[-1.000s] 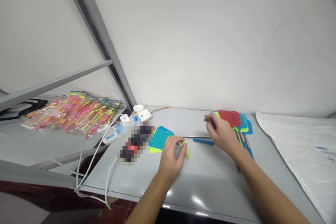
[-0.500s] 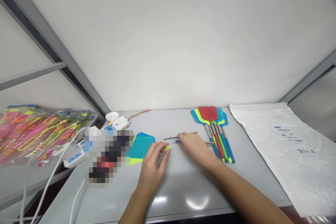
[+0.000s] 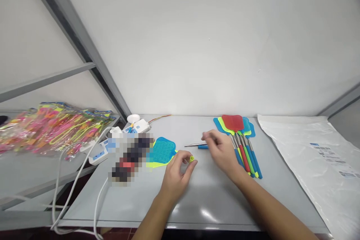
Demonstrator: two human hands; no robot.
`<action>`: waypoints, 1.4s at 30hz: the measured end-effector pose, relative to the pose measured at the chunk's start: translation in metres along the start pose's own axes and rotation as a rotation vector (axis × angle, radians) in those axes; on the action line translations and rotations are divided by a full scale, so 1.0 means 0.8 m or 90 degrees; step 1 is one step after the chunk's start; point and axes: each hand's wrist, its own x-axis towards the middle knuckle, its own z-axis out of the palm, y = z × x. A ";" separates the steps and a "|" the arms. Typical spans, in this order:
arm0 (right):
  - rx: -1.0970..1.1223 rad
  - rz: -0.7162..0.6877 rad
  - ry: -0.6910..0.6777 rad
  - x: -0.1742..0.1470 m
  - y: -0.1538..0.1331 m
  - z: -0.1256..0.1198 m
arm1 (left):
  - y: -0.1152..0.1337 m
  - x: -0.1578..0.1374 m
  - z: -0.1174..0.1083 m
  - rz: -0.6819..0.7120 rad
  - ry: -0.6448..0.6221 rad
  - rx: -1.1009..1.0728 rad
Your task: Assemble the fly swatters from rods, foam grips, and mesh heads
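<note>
My left hand (image 3: 177,172) pinches a small yellow-green tube (image 3: 191,158) between thumb and index finger, its round open end facing up. Most of the tube is hidden by the fingers. Beside that hand lie a blue mesh fly swatter head (image 3: 161,150) and a yellow-green one (image 3: 159,164) partly under it. My right hand (image 3: 221,152) hovers over a thin silver rod (image 3: 192,145) and a blue grip (image 3: 202,147), both partly covered by it. Its fingers are curled together, and anything between them is hidden.
Right of my right hand lies a bundle of fly swatters (image 3: 244,150) with colored grips. A white plastic mailer (image 3: 303,157) covers the right side. To the left are a power strip (image 3: 98,155), white cables (image 3: 57,180), a pixelated item (image 3: 131,159) and bagged colorful goods (image 3: 56,127).
My right hand has lifted slightly from the rods, and a blue grip now shows beside it. My left hand still holds the yellow-green tube. The whole view has shifted.
</note>
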 end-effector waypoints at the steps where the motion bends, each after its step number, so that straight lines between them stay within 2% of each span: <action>1: 0.172 0.019 0.066 0.000 -0.013 -0.005 | 0.001 0.000 0.001 -0.011 -0.008 -0.007; 3: 0.503 0.066 0.145 0.002 -0.040 -0.011 | 0.001 -0.001 0.002 -0.038 -0.023 -0.023; 4: 0.616 0.084 0.155 0.003 -0.052 -0.013 | 0.001 -0.002 0.003 -0.051 -0.028 -0.032; 6: 0.748 0.106 0.153 0.009 -0.071 -0.014 | -0.001 -0.003 0.004 -0.066 -0.032 -0.046; 8: 0.792 0.109 0.143 0.015 -0.082 -0.009 | -0.002 -0.003 0.004 -0.067 -0.037 -0.052; 15: 0.752 0.084 0.040 0.022 -0.082 0.015 | 0.000 -0.004 0.004 -0.051 -0.049 -0.043; 18: 0.710 0.061 0.001 0.015 -0.075 0.025 | 0.000 -0.002 0.004 -0.047 -0.051 -0.045; 22: 0.629 0.076 -0.067 -0.003 -0.059 0.049 | -0.002 0.000 0.003 -0.049 -0.053 -0.055; 26: 0.561 0.058 -0.068 -0.019 -0.044 0.067 | -0.004 -0.003 0.002 -0.061 -0.093 -0.011; 30: 0.537 0.021 -0.109 -0.022 -0.040 0.067 | -0.003 -0.004 0.001 -0.046 -0.111 0.005; 42: 0.548 0.056 -0.128 -0.026 -0.022 0.081 | -0.005 -0.003 -0.003 -0.067 -0.129 0.004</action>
